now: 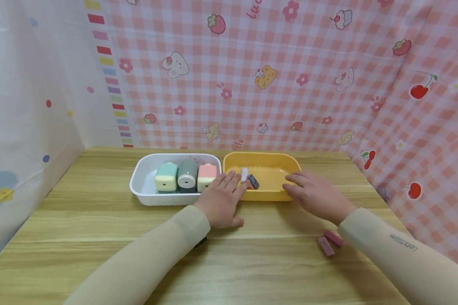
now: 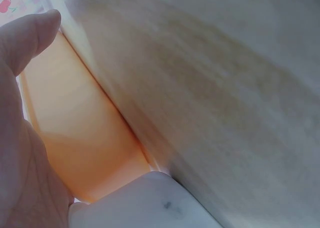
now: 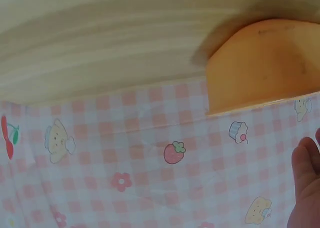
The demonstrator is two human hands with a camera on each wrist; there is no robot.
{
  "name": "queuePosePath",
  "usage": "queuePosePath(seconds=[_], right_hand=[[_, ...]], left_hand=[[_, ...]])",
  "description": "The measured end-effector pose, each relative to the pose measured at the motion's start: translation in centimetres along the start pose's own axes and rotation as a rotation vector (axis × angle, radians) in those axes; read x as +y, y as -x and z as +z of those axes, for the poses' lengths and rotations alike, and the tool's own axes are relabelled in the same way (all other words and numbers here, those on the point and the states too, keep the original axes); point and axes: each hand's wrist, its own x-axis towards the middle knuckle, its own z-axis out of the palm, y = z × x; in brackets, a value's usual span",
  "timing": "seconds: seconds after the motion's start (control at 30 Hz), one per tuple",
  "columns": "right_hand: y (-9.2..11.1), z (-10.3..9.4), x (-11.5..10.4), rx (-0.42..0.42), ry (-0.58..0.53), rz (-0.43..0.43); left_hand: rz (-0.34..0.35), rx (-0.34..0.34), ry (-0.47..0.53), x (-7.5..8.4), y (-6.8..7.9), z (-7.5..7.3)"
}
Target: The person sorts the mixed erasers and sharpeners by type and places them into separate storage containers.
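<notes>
My left hand reaches over the near side where a white bin and a yellow bin stand side by side. Its fingers are spread and fairly straight, thumb out to the side. At the right end of the yellow bin is my right hand, its loosely bent fingers over the rim. Inside the yellow bin, near the left fingertips, lie a small white block and a dark grey block; an orange-red piece is partly hidden. Three pencil sharpeners, mint, grey and pink, sit in the white bin.
Two small pink blocks, one paler and one darker, lie on the wooden table by the right sleeve. A dark object shows partly under the left forearm. A checked cloth hangs behind.
</notes>
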Motion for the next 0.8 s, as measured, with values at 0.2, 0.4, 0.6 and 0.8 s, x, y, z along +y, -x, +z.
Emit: queuePosePath(seconds=[0.2, 0.4, 0.6, 0.8], right_hand=[[1.9, -0.5, -0.8, 0.006, -0.021, -0.003], [4.0, -1.1, -1.9, -0.072, -0.141, 0.055], [5.6, -2.2, -3.0, -0.219, -0.23, 0.103], [6.3, -3.2, -3.7, -0.309, -0.294, 0.111]], left_hand=[[0.003, 0.005, -0.002, 0.0, 0.0, 0.0], [0.002, 0.004, 0.0, 0.0, 0.0, -0.1], [-0.002, -0.003, 0.004, 0.0, 0.0, -0.2], [0.002, 0.004, -0.005, 0.0, 0.1, -0.2]])
